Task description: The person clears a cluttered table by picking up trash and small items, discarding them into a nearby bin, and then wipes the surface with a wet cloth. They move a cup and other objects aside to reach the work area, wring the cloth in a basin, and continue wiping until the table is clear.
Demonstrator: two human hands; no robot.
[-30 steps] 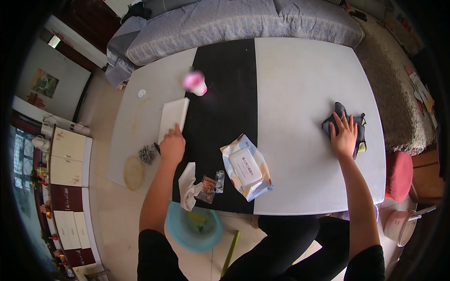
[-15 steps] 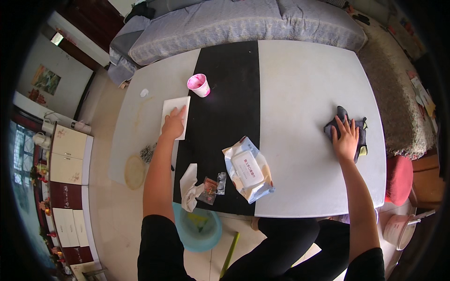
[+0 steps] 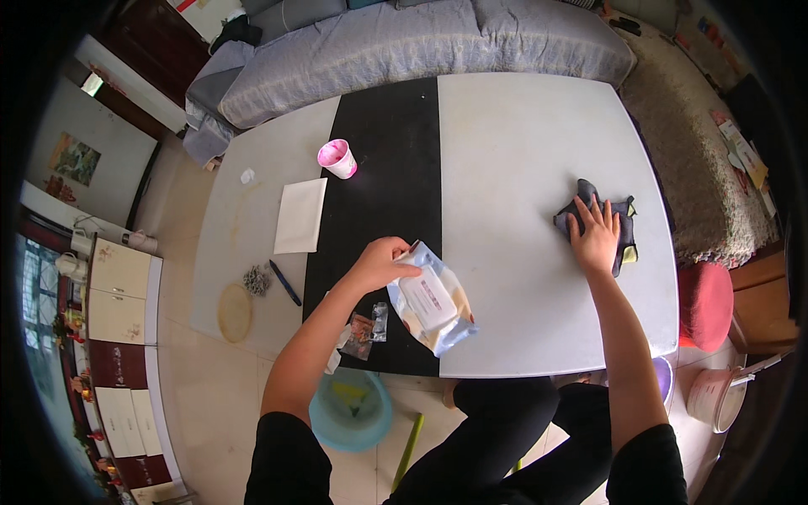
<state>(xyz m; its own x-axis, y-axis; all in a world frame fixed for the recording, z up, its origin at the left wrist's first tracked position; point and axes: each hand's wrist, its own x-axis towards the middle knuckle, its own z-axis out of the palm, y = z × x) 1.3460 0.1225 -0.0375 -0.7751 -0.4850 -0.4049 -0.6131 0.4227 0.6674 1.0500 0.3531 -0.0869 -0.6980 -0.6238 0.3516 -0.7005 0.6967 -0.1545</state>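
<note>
My left hand (image 3: 380, 264) is closed on the far left corner of a pack of wet wipes (image 3: 432, 301), blue and cream with a white lid, over the black strip of the table. My right hand (image 3: 597, 239) lies flat with fingers spread on a crumpled dark cloth (image 3: 566, 220) with light green patches, on the right grey part. A white folded sheet or pad (image 3: 300, 217) lies on the left part. Near my left forearm are small clear packets (image 3: 360, 335) and a white tissue (image 3: 334, 360), partly hidden by the arm.
A pink-stained paper cup (image 3: 337, 160) stands at the far left of the table (image 3: 522, 337). A dark pen (image 3: 285, 283), a scouring ball (image 3: 256, 281) and a round tan disc (image 3: 235, 312) lie at left. Below are a blue basin (image 3: 320, 421) and a red stool (image 3: 705, 307).
My left hand has left the white sheet and moved right and nearer, taking hold of the wipes pack. The pen now shows. My right hand stays on the cloth.
</note>
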